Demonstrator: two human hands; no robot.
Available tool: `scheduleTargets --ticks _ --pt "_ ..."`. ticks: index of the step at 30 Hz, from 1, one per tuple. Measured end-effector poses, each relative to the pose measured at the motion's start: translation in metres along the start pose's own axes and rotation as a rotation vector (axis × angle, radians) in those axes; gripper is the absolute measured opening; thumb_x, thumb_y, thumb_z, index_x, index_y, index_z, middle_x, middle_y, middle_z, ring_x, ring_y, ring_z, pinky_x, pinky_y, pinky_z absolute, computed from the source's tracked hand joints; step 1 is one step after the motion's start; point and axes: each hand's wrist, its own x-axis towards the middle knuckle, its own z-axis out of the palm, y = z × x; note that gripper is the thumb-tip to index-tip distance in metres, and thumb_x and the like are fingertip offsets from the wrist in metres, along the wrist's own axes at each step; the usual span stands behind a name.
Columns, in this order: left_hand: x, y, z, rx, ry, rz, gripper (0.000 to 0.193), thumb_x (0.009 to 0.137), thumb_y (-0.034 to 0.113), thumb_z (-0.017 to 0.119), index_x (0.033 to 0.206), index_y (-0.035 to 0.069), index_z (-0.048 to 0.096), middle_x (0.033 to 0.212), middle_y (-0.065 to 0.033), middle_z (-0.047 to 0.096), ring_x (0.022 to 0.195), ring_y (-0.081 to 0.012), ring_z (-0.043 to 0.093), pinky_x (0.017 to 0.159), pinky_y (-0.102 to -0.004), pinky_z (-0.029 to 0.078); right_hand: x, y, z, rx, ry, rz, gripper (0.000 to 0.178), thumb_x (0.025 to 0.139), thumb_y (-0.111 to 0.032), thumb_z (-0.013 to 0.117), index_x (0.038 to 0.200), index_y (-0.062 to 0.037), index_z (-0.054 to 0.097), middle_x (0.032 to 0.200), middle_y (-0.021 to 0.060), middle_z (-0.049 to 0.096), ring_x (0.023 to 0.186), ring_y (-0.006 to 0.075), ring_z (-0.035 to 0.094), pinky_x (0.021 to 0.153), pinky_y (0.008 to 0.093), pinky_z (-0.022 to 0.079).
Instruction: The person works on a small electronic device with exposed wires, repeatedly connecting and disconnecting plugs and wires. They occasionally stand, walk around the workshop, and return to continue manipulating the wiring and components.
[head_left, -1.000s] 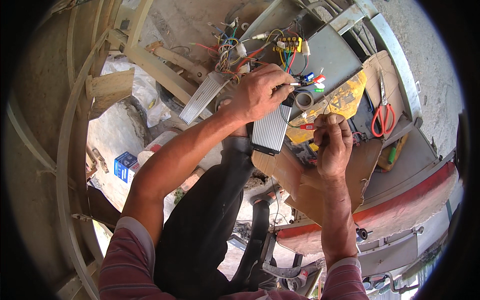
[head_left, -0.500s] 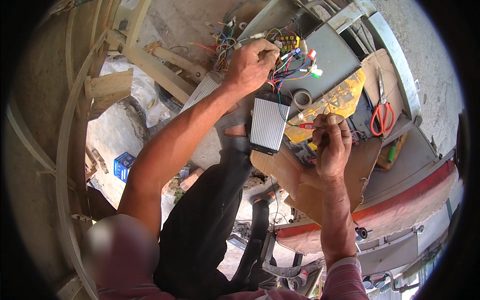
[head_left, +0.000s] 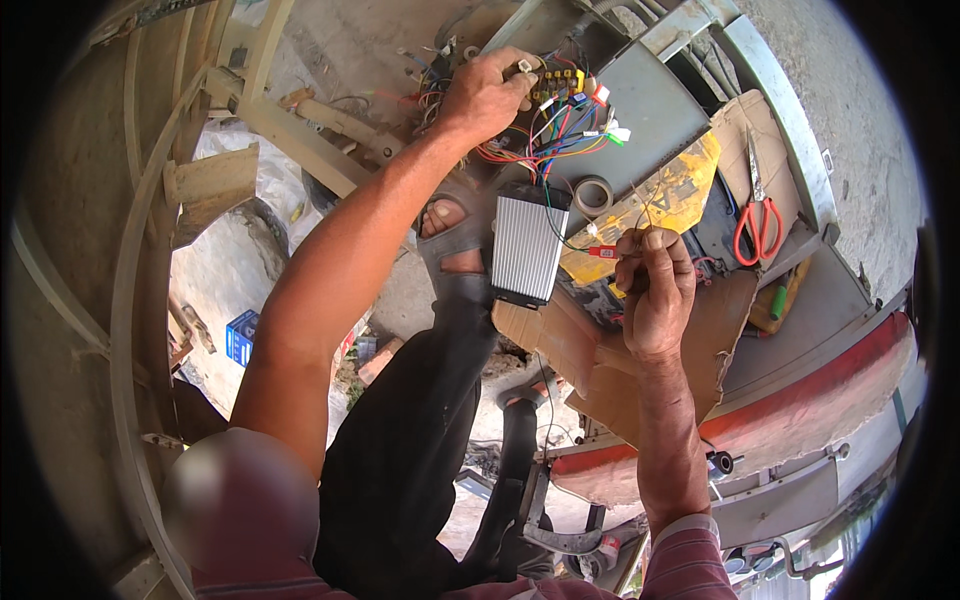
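My left hand (head_left: 485,98) is closed at the far end of the work area, with a small white connector (head_left: 524,66) between thumb and fingertips. Just right of it a bundle of coloured wires (head_left: 560,135) runs to a silver finned controller box (head_left: 530,248). Nearer me on the right, my right hand (head_left: 662,290) pinches a thin wire (head_left: 648,205). A red tag (head_left: 602,252) on a dark green wire from the bundle touches its fingertips. A yellow fuse block (head_left: 560,84) lies beside my left hand.
A tape roll (head_left: 593,197) sits right of the box, by a yellow panel (head_left: 660,195). Red-handled scissors (head_left: 757,225) lie on cardboard (head_left: 775,140) at the right. A metal frame (head_left: 790,110) edges the far right. More tangled wires (head_left: 428,85) lie left of my left hand.
My left hand has moved left and slightly away, and the white connector now shows in its fingers. The ribbed silver piece near my left forearm no longer shows. My right hand keeps its pinch.
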Motion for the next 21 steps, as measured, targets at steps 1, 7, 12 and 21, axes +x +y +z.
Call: scheduleTargets --ticks 1,7,12,21 --pt "-0.001 0.002 -0.004 -0.112 -0.007 0.013 0.024 0.097 0.017 0.063 0.116 0.003 0.068 0.095 -0.0084 0.074 0.082 -0.0127 0.071 0.069 -0.0274 0.054 0.0 0.0 -0.001 0.002 0.007 0.004 0.019 0.103 -0.025 0.061 0.095 -0.0087 0.064 0.087 0.0052 0.069 0.061 0.0071 0.049 0.056 0.0221 0.041" --pt "-0.008 0.008 -0.018 -0.44 -0.068 0.095 0.026 0.102 0.015 0.059 0.124 0.005 0.064 0.11 -0.0099 0.072 0.09 -0.0148 0.07 0.073 -0.0273 0.055 -0.001 0.002 -0.004 0.015 0.018 0.027 0.019 0.103 -0.025 0.061 0.096 -0.008 0.063 0.088 0.0061 0.068 0.061 0.0074 0.049 0.055 0.0222 0.041" --pt "-0.015 0.007 -0.017 -0.521 -0.063 0.063 0.028 0.102 0.015 0.059 0.127 0.004 0.062 0.116 -0.0125 0.071 0.093 -0.0164 0.071 0.076 -0.0284 0.056 -0.001 -0.001 -0.007 0.046 0.008 -0.001 0.019 0.103 -0.025 0.061 0.097 -0.0075 0.063 0.088 0.0063 0.068 0.06 0.0076 0.049 0.055 0.0222 0.041" --pt "-0.011 -0.001 -0.015 -0.553 0.005 -0.036 0.027 0.102 0.013 0.059 0.127 0.003 0.063 0.116 -0.0108 0.069 0.098 -0.0185 0.071 0.08 -0.0289 0.057 0.001 -0.001 -0.007 0.035 0.014 -0.003 0.019 0.103 -0.025 0.061 0.096 -0.0076 0.063 0.088 0.0061 0.068 0.061 0.0077 0.05 0.056 0.0224 0.042"
